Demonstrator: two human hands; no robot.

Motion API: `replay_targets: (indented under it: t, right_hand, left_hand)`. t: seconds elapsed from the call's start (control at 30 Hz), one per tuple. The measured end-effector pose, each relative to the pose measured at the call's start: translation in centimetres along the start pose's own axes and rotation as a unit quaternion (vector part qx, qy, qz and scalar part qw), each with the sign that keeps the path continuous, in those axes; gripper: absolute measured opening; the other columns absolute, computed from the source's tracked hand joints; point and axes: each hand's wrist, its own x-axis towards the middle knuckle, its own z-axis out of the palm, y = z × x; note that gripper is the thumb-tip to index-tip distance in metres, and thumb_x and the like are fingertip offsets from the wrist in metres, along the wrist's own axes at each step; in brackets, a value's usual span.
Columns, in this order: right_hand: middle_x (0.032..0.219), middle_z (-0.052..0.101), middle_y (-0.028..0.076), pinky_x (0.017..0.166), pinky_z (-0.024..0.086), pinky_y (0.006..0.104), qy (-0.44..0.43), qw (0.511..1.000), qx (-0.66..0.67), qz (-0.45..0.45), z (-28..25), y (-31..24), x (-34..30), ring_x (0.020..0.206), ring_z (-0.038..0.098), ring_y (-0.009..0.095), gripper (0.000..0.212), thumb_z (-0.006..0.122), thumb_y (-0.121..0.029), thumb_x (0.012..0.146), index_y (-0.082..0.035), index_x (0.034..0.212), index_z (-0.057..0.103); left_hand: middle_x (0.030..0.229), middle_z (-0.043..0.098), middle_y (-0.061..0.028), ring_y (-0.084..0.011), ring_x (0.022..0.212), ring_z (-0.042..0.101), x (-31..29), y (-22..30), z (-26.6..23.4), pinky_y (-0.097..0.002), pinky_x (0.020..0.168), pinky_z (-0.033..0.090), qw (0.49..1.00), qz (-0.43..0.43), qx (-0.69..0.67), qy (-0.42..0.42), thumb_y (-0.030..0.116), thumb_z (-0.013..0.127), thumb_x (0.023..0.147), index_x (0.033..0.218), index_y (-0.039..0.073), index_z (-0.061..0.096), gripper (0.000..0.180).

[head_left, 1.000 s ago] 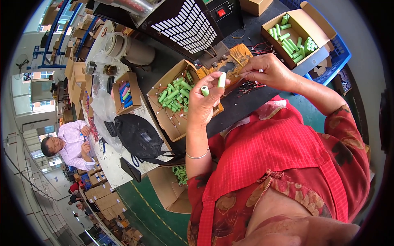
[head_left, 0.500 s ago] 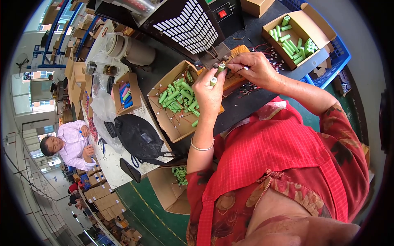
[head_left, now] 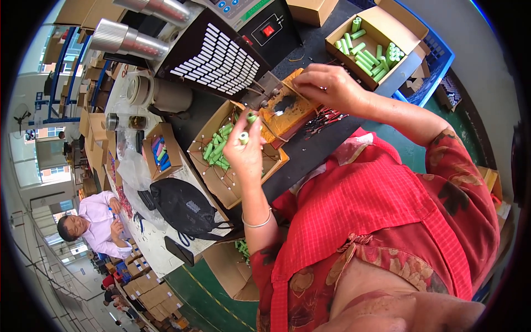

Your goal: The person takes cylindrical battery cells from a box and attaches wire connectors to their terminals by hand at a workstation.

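My left hand point(head_left: 246, 152) is closed around two green cylindrical battery cells. One cell point(head_left: 252, 118) is pinched at the fingertips, and the other cell point(head_left: 243, 136) sits lower with its pale end showing. Below that hand lies an open carton point(head_left: 229, 193) of loose green cells with thin leads and white connectors. My right hand point(head_left: 332, 88) is over the right side of an orange block point(head_left: 290, 113), fingers bent together and their tips partly hidden; what they hold, if anything, I cannot make out. Two metal electrodes point(head_left: 270, 98) of a spot welder stand between the hands.
Red and black leads point(head_left: 326, 119) lie beside the block. A carton of green cells point(head_left: 380, 82) stands far right, near a blue crate point(head_left: 440, 69). The welder's black vented housing point(head_left: 221, 61) rises behind. At left are a black bag point(head_left: 180, 205), a phone point(head_left: 178, 252) and a seated co-worker point(head_left: 99, 224).
My hands have separated. The left moved away from the electrodes toward the carton with both cells; the right left the cell and white connector and went over the block. The view has shifted.
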Motion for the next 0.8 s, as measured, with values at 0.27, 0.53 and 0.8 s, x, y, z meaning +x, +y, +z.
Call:
replay_targets:
  t: [0.27, 0.53, 0.8]
  right_hand:
    - [0.089, 0.054, 0.009, 0.080, 0.044, 0.0353, -0.243, 0.794, -0.555, 0.052, -4.5, 6.9, 0.7, 0.093, 0.053, 0.023, 0.019, 0.055, -0.010, 0.076, -0.003, 0.092, 0.063]
    - [0.072, 0.063, 0.008, 0.063, 0.050, 0.0254, 0.019, 0.982, -0.114, 0.152, -5.3, 5.3, 1.4, 0.065, 0.061, 0.015, 0.017, 0.060, -0.015, 0.085, 0.002, 0.083, 0.058]
    - [0.085, 0.063, 0.008, 0.071, 0.050, 0.0227, 0.058, 0.844, 0.430, 0.314, -0.3, 0.6, -1.2, 0.078, 0.063, 0.012, 0.009, 0.062, -0.008, 0.083, -0.001, 0.088, 0.058]
  left_hand:
    - [0.084, 0.061, -0.0118, -0.0133, 0.053, 0.055, -1.2, -1.0, -6.5, -0.0265, 0.049, 0.044, 0.957, 0.046, 0.277, 0.070, 0.023, 0.053, 0.090, 0.120, 0.003, 0.050, 0.036]
    - [0.093, 0.048, -0.0038, -0.0085, 0.078, 0.052, -1.5, -2.2, -2.4, -0.0224, 0.068, 0.046, 0.999, 0.008, -0.027, -0.033, 0.006, 0.055, 0.088, 0.108, -0.001, 0.050, 0.022]
    - [0.075, 0.061, -0.0009, -0.0044, 0.061, 0.050, 0.3, -2.1, 3.2, -0.0203, 0.055, 0.042, 0.995, 0.075, -0.055, -0.034, 0.002, 0.069, 0.076, 0.094, -0.003, 0.063, 0.021]
